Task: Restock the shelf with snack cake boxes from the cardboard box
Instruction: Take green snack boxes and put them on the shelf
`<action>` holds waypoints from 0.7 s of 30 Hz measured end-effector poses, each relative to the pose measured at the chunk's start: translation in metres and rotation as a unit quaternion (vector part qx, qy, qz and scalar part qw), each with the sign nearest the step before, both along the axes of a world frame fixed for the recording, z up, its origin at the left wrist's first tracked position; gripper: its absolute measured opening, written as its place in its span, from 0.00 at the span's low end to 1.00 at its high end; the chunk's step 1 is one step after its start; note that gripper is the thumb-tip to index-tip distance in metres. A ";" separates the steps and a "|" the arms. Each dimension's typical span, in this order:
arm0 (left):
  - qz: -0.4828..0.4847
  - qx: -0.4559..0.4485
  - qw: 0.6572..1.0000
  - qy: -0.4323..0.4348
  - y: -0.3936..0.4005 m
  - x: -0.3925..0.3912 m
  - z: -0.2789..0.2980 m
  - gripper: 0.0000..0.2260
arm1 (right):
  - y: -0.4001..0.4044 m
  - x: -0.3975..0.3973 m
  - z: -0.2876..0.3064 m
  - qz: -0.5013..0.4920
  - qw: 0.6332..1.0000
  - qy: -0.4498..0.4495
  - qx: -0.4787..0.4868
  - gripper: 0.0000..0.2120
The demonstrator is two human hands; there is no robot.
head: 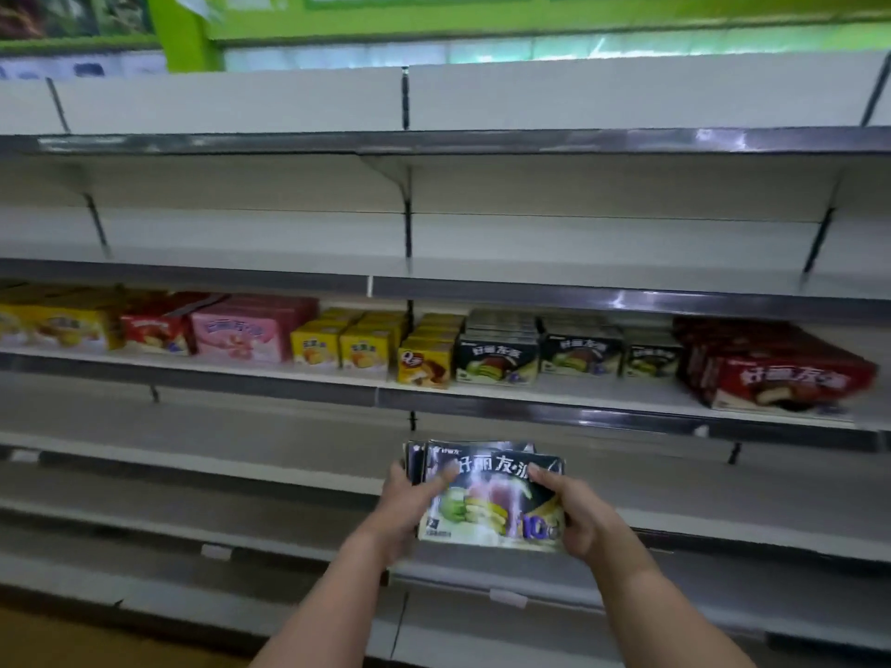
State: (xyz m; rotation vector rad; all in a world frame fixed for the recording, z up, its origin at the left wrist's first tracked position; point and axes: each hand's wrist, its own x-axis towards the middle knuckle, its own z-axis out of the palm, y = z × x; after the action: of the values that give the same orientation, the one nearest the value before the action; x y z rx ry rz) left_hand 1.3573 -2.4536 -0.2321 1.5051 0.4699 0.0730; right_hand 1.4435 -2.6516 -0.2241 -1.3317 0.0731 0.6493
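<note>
While gripping dark boxes [492, 499] between left hand [410, 503] and right hand [573, 513], fingers curled round edges, carried face-up toward shelf [530, 392], likely matching row.

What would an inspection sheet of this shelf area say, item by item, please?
Surface: middle shelf carries stock; the shelves above and below look bare.
Job's things: stack of dark snack cake boxes held in front of the lower shelves; matching dark boxes already on the middle shelf. Cardboard box: not in view.
Clutter: nothing seen.
Grippers: left hand grips the stack's left side; right hand grips its right side.
Cables: nothing seen.
Surroundings: yellow boxes, pink boxes, red boxes on the same shelf; green wall above.
</note>
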 end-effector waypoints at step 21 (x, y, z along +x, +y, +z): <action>-0.063 0.168 0.980 -0.087 -0.133 0.195 0.028 0.35 | -0.129 0.146 0.029 -0.062 0.972 -0.174 -0.144 0.26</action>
State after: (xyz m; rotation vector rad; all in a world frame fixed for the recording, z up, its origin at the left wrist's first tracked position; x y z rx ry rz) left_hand 1.5524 -2.5861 -0.2043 1.8392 0.2263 0.1910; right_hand 1.5894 -2.7803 -0.1946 -1.6901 -0.0363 0.2989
